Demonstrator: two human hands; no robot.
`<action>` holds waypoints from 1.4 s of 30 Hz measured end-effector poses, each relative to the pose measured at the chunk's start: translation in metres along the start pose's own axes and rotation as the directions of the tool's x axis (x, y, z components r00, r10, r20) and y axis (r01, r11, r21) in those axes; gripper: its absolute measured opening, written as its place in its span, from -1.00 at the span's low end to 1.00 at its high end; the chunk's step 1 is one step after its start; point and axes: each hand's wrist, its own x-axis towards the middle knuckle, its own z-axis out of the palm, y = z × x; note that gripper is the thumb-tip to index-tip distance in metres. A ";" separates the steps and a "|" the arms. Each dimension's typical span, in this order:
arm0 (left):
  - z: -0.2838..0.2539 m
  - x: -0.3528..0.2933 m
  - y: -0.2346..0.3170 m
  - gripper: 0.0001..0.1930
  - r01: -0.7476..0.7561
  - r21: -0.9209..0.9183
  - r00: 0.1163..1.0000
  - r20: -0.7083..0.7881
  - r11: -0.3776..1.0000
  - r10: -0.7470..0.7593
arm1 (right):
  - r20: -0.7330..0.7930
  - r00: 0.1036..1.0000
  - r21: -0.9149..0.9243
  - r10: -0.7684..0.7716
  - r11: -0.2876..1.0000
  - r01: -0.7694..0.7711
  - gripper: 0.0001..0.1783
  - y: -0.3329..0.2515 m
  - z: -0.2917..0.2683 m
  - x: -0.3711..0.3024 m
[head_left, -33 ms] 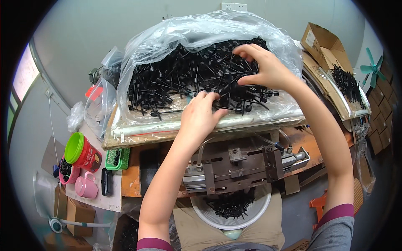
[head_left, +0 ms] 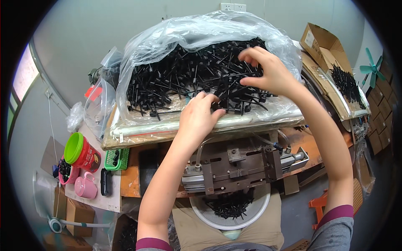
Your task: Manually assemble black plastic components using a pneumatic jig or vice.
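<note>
Grey sleeves [head_left: 335, 235] (short ones) end in maroon bands [head_left: 336, 216].

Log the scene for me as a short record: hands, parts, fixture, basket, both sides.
Left hand: at the pile's front edge; grip unclear
Right hand: over the pile's right part, thumb and fingers apart
Pile: black parts, plastic sheeting around it
Fixture: metal, nearer the person than the pile
Basket: at the lap, holding black parts
Left side: red bucket, pink mug
Right side: open carton, fan
</note>
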 end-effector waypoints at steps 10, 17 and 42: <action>-0.023 -0.002 0.007 -0.88 -0.150 0.189 0.984 -0.065 0.970 0.164 | 0.221 0.961 -0.148 0.168 0.979 -0.137 -0.85 -0.002 0.018 -0.059; -0.005 -0.002 0.025 -0.67 -0.148 -0.003 0.989 -0.002 0.989 0.148 | 0.143 0.956 0.133 0.256 0.952 -0.274 -0.87 0.001 -0.002 -0.060; 0.002 0.027 0.019 -0.69 -0.149 -0.016 0.983 -0.110 0.989 0.147 | -0.259 0.849 0.165 0.460 0.887 -0.430 -0.82 0.010 -0.011 -0.084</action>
